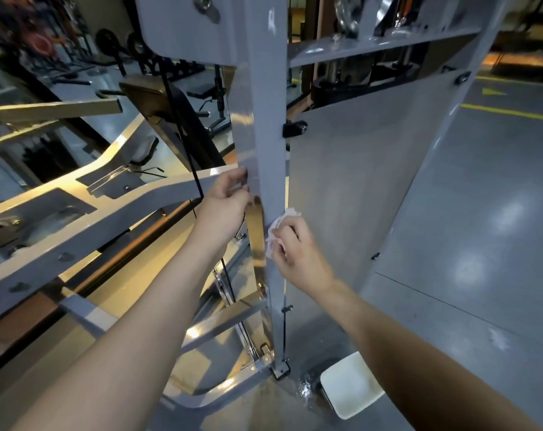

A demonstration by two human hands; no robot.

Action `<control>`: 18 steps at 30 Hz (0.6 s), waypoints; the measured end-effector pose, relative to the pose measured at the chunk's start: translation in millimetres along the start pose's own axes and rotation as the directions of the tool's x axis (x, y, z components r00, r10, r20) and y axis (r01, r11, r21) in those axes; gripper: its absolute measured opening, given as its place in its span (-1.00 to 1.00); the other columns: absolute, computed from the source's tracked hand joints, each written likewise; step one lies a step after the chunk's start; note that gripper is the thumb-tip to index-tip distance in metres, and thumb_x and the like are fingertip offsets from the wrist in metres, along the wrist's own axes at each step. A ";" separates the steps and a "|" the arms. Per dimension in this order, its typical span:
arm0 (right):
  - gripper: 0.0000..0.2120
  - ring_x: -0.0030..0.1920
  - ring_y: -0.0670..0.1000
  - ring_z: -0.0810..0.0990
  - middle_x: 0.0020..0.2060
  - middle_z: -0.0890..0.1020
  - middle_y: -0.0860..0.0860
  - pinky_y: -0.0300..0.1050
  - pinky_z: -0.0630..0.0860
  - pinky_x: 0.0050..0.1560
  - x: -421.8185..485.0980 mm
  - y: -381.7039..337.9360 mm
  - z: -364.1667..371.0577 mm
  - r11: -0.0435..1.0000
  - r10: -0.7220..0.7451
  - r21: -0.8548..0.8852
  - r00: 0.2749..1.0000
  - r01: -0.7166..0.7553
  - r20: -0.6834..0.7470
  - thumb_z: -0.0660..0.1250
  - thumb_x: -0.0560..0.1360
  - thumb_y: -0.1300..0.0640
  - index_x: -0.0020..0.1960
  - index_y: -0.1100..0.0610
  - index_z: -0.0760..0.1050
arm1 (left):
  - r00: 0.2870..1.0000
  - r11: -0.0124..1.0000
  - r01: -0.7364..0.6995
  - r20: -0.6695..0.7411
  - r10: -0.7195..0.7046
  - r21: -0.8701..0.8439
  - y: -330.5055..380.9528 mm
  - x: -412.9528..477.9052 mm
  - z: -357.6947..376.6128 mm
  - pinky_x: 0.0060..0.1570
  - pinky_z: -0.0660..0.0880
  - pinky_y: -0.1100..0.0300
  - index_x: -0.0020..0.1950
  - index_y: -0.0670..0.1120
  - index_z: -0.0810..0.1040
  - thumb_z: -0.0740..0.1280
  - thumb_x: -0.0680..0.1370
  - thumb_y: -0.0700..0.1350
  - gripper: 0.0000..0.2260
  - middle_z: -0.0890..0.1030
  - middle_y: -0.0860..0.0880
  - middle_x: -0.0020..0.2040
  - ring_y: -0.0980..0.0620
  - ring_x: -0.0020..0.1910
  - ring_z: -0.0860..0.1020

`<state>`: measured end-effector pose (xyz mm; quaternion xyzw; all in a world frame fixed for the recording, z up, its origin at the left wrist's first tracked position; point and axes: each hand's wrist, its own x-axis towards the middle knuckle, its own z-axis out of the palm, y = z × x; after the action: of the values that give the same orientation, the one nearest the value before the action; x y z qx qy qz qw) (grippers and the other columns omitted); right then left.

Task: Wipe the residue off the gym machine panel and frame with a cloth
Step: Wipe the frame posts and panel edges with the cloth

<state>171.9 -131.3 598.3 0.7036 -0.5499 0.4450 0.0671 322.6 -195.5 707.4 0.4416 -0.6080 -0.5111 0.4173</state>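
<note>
Grey gym floor (481, 197), yellow lines (509, 112) — a person stands at a machine's upright frame post (270, 135).
The right hand (298, 253) bunches a white cloth (278, 223) in curled fingers, pressed to the post beside the panel (357, 181); across from it, the left hand (225, 200) — fingers hooked — grips the post's other edge.

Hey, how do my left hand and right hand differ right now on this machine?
The left hand is empty of cloth; the right hand grips a crumpled white cloth. The left hand pinches the left edge of the upright post, higher up; the right hand presses its cloth on the post's front, lower down. Both are bare, on the same post.
</note>
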 end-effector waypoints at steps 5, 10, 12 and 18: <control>-0.86 0.11 0.05 0.58 0.19 0.45 0.23 -0.31 0.49 0.14 55.0 -7.8 -59.3 0.998 0.058 0.025 0.918 -0.052 -0.393 0.37 0.51 0.36 0.06 0.34 0.53 | 1.000 1.000 -0.011 0.000 0.011 -0.024 3.0 -0.9 1.6 0.32 0.52 -0.06 0.33 0.17 0.55 0.35 0.57 -0.14 -0.64 0.65 0.23 0.19 0.13 0.23 0.61; -0.89 0.05 -0.05 0.53 0.23 0.45 0.15 -0.53 0.40 0.00 83.6 6.9 -70.5 0.965 0.263 0.120 0.867 -0.234 -0.424 0.27 0.54 0.36 0.05 0.27 0.49 | 1.000 1.000 -0.004 0.006 0.004 -0.023 5.7 -3.5 2.2 0.32 0.52 -0.07 0.31 0.21 0.56 0.38 0.53 -0.05 -0.64 0.64 0.24 0.20 0.12 0.25 0.60; -0.91 0.03 0.06 0.56 0.16 0.45 0.13 -0.20 0.56 0.03 69.5 11.8 -48.1 0.978 0.204 0.104 0.914 -0.179 -0.350 0.20 0.52 0.35 -0.02 0.26 0.46 | 1.000 1.000 -0.007 0.007 0.007 -0.016 6.2 -3.6 2.9 0.32 0.52 -0.07 0.30 0.21 0.57 0.38 0.52 -0.03 -0.64 0.64 0.24 0.20 0.12 0.25 0.60; -0.92 -0.06 -0.10 0.50 -0.02 0.51 0.12 -0.28 0.46 -0.03 55.7 17.8 -56.3 0.989 0.138 0.092 0.935 -0.114 -0.326 0.29 0.48 0.42 -0.09 0.27 0.48 | 1.000 1.000 -0.003 -0.006 0.003 -0.014 5.2 -0.7 2.8 0.29 0.55 -0.10 0.31 0.17 0.57 0.39 0.57 -0.08 -0.67 0.62 0.20 0.23 0.10 0.23 0.61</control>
<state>125.9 -145.0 663.7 0.5838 -0.5585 0.5799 0.1048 319.5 -193.6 712.1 0.4393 -0.6038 -0.5132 0.4231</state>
